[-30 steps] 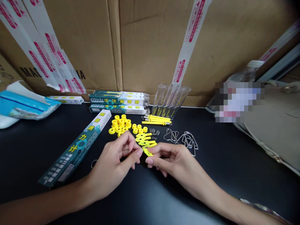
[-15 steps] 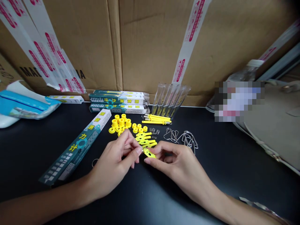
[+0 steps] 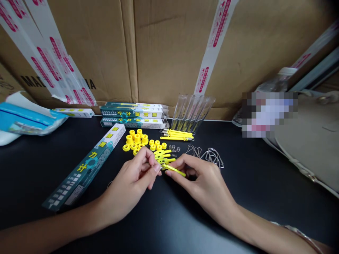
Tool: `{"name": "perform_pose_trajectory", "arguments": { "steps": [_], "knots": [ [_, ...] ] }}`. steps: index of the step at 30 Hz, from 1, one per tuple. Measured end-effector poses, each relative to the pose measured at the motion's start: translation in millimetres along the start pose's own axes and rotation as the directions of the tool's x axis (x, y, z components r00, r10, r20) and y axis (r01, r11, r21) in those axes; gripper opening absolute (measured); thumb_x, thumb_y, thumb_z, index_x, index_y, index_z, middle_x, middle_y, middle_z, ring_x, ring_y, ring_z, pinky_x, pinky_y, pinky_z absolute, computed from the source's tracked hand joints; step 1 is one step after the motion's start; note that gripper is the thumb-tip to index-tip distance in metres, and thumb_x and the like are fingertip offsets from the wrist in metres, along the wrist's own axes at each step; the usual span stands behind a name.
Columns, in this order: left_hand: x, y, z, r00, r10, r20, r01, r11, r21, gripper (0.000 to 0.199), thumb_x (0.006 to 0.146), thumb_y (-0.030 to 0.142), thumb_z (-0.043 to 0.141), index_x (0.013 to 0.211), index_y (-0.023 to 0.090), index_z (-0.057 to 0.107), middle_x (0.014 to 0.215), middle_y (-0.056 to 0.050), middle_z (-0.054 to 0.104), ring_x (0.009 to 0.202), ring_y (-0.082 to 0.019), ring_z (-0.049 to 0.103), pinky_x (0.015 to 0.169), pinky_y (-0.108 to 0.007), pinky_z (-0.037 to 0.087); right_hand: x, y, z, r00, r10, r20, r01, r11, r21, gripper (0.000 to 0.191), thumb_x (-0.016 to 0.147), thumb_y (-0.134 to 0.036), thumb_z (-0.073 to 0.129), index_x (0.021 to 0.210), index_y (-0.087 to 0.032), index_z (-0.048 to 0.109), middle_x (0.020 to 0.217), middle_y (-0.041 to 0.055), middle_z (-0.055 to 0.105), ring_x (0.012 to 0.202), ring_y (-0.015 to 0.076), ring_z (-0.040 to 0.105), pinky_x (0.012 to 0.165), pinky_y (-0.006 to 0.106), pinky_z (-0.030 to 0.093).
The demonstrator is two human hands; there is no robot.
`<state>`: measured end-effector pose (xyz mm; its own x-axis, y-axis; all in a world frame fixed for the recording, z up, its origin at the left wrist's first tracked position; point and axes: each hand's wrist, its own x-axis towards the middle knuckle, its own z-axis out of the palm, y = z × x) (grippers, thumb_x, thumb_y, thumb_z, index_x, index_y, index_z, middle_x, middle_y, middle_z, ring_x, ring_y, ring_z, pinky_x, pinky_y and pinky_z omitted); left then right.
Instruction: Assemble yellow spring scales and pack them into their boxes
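Note:
A slim yellow plastic strip (image 3: 173, 169) lies edge-on between my hands, with its far end sticking out to the right. My left hand (image 3: 131, 175) pinches its near end, where a small metal bit seems to show, though it is too small to identify. My right hand (image 3: 200, 175) holds the strip between thumb and fingertips. Just beyond my fingers lies a row of flat yellow plastic pieces (image 3: 162, 155), nearly touching my left hand. Small steel springs (image 3: 174, 149) sit beside them.
Yellow plastic rings (image 3: 134, 140), yellow rods (image 3: 176, 134), bent wire hooks (image 3: 209, 157) and clear plastic sleeves (image 3: 192, 113) lie on the black table (image 3: 169, 218). A teal box (image 3: 87, 165) lies left; more boxes (image 3: 134, 114) stand against taped cardboard cartons (image 3: 169, 53).
The yellow piece has turned from showing its flat face to edge-on, and now points right. My right hand has shifted slightly up and right along it.

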<state>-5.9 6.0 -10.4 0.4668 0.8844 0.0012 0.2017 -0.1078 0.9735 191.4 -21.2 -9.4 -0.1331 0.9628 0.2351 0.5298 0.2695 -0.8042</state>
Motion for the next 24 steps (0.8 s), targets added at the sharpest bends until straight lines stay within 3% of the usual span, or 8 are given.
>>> {"name": "perform_pose_trajectory", "arguments": {
  "steps": [6, 11, 16, 20, 24],
  "knots": [
    [0, 3, 0.9, 1.0, -0.017, 0.007, 0.017, 1.0, 0.018, 0.011, 0.099, 0.035, 0.048, 0.096, 0.024, 0.047, 0.065, 0.008, 0.045, 0.059, -0.012, 0.046, 0.061, -0.028, 0.036, 1, -3, -4, 0.999, -0.049, -0.012, 0.049, 0.998, -0.027, 0.007, 0.091, -0.026, 0.07, 0.086, -0.022, 0.073, 0.083, -0.0005, 0.075, 0.07, 0.0153, 0.067, 0.066, 0.026, 0.048],
    [0, 7, 0.3, 0.999, -0.025, 0.037, 0.023, 0.999, 0.042, 0.016, 0.099, 0.035, 0.049, 0.107, 0.023, 0.053, 0.077, 0.004, 0.055, 0.06, -0.011, 0.047, 0.06, -0.027, 0.038, 3, -2, -9, 0.998, -0.057, -0.007, 0.056, 0.997, -0.05, 0.009, 0.092, -0.031, 0.069, 0.091, -0.024, 0.074, 0.088, 0.0016, 0.077, 0.077, 0.019, 0.07, 0.069, 0.029, 0.051],
    [0, 8, 2.0, 1.0, -0.01, 0.026, 0.009, 0.998, 0.058, 0.015, 0.094, 0.032, 0.057, 0.106, 0.022, 0.06, 0.078, 0.003, 0.06, 0.066, -0.013, 0.055, 0.061, -0.025, 0.045, 4, 3, -10, 0.999, -0.044, -0.027, 0.044, 0.999, 0.006, 0.01, 0.089, -0.03, 0.072, 0.097, -0.024, 0.073, 0.095, 0.0028, 0.077, 0.077, 0.0196, 0.071, 0.073, 0.031, 0.055],
    [0, 10, 3.7, 0.998, -0.053, 0.015, 0.052, 0.997, 0.057, 0.014, 0.09, 0.03, 0.063, 0.101, 0.022, 0.065, 0.081, 0.002, 0.068, 0.073, -0.014, 0.065, 0.065, -0.024, 0.048, 8, 4, -13, 0.996, 0.081, 0.032, -0.087, 0.956, 0.28, 0.017, 0.082, -0.034, 0.078, 0.093, -0.022, 0.072, 0.095, 0.0038, 0.074, 0.073, 0.0178, 0.07, 0.07, 0.031, 0.058],
    [0, 14, 4.0, 0.997, -0.074, 0.03, 0.072, 0.995, 0.064, 0.011, 0.088, 0.029, 0.063, 0.091, 0.02, 0.07, 0.078, 0.0, 0.075, 0.075, -0.017, 0.07, 0.068, -0.026, 0.05, 16, 3, -16, 0.956, 0.19, 0.222, -0.285, 0.777, 0.561, 0.026, 0.069, -0.033, 0.088, 0.081, -0.018, 0.071, 0.078, -0.0011, 0.071, 0.063, 0.0126, 0.067, 0.065, 0.026, 0.058]
  ]
}}
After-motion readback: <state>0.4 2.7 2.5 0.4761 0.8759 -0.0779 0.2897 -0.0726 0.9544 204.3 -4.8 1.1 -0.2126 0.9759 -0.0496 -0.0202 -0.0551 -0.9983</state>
